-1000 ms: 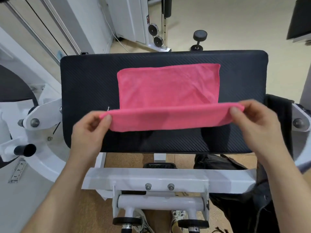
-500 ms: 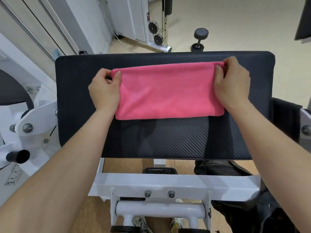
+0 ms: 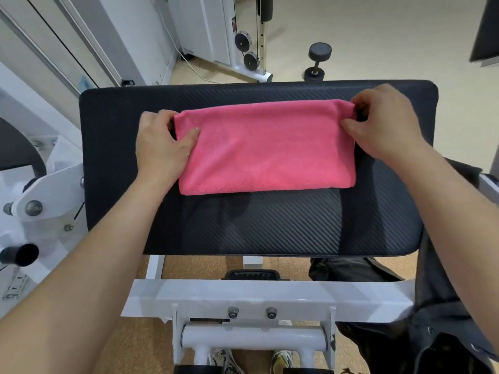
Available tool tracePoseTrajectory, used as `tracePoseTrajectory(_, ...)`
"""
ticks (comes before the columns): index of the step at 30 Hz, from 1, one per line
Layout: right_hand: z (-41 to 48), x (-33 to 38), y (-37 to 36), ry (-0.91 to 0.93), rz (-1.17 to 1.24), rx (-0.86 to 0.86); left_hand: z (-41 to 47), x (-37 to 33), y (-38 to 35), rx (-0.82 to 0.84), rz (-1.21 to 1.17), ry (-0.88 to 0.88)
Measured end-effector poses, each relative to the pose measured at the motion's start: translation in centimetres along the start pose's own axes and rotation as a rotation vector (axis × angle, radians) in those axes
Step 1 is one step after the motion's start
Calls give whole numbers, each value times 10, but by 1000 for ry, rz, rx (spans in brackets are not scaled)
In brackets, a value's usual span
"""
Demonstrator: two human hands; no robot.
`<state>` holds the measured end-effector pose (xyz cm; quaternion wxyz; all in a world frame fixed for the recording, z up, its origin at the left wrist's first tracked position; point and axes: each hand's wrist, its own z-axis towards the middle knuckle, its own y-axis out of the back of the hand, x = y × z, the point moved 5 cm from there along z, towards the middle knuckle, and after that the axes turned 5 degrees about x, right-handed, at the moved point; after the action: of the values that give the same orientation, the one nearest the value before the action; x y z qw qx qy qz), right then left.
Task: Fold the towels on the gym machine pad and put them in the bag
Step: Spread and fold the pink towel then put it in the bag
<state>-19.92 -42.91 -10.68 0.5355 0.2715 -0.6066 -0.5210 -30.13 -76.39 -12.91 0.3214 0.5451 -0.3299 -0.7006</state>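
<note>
We can read nothing here — the sticker (image 3: 14,288) on the white frame (image 3: 51,184) at left is too blurred for any letters.

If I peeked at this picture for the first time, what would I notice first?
The bright pink towel jumps out first, folded into a long strip on the far half of the black pad. Two hands hold its ends: the left hand grips the left end and the right hand pinches the far right corner. Beyond the pad, a black dumbbell sits on the floor.
</note>
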Motion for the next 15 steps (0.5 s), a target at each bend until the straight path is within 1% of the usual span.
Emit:
tracePoseTrajectory(3, 1, 6, 1, -49, 89, 30, 1, -10, 0, 44, -9, 19)
tracePoseTrajectory(5, -3, 7, 1, -82, 221, 48, 0, -9, 2, 70, -133, 99)
tracePoseTrajectory(6, -5, 6, 0, -114, 338, 89, -2, -7, 2, 103, -249, 159)
tracePoseTrajectory(8, -11, 2, -4, -218, 581, 264, -4, -1, 3, 242, -505, 275)
tracePoseTrajectory(9, -13, 0, -5, -264, 656, 349, -5, 1, 4, 320, -558, 312)
tracePoseTrajectory(10, -13, -1, -3, -288, 711, 376, -4, 1, 7, 376, -566, 321)
tracePoseTrajectory(11, -12, -2, 1, -292, 750, 340, -3, 1, 10, 387, -565, 304)
tracePoseTrajectory(12, -9, -2, 9, -274, 788, 262, 0, -1, 16, 353, -577, 264)
tracePoseTrajectory(14, -6, 4, 32, -165, 852, 62, 7, -14, 36, 173, -644, 119)
tracePoseTrajectory(15, -8, 7, 44, -93, 836, -34, 8, -22, 48, 71, -682, 25)
